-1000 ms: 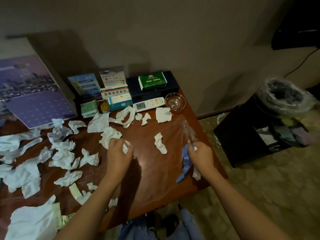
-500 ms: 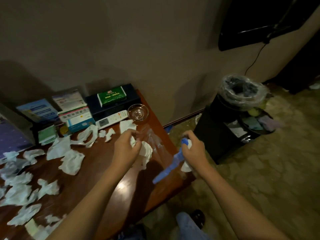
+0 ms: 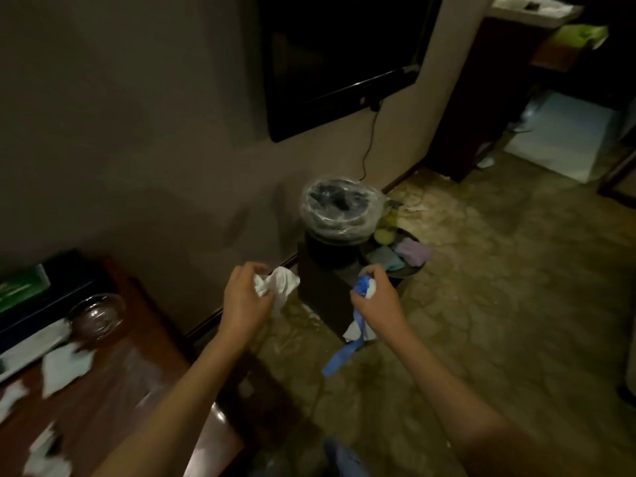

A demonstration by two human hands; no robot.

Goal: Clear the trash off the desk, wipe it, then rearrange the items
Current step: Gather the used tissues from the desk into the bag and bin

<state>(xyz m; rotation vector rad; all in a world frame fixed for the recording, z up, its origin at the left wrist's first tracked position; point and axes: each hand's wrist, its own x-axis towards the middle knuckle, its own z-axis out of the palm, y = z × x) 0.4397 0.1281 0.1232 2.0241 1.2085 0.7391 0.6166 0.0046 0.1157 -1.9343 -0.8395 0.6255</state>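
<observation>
Ahead of each grip stands the lined bin (image 3: 340, 210); left hand (image 3: 246, 299) clutches crumpled tissue (image 3: 278, 284), right hand (image 3: 377, 297) pinches blue wrapper (image 3: 344, 352), both carried off the worktop (image 3: 113, 390) for dumping.

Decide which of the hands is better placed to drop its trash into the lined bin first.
Probably the right hand: gripping blue-and-white trash, it sits nearer the lined bin than the left hand.

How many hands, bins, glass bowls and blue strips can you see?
Hands: 2, the left hand gripping a tissue wad, the right hand gripping the blue strip
Bins: 1, the trash bin
Glass bowls: 1, the glass bowl
Blue strips: 1, the blue strip
Total: 5
</observation>
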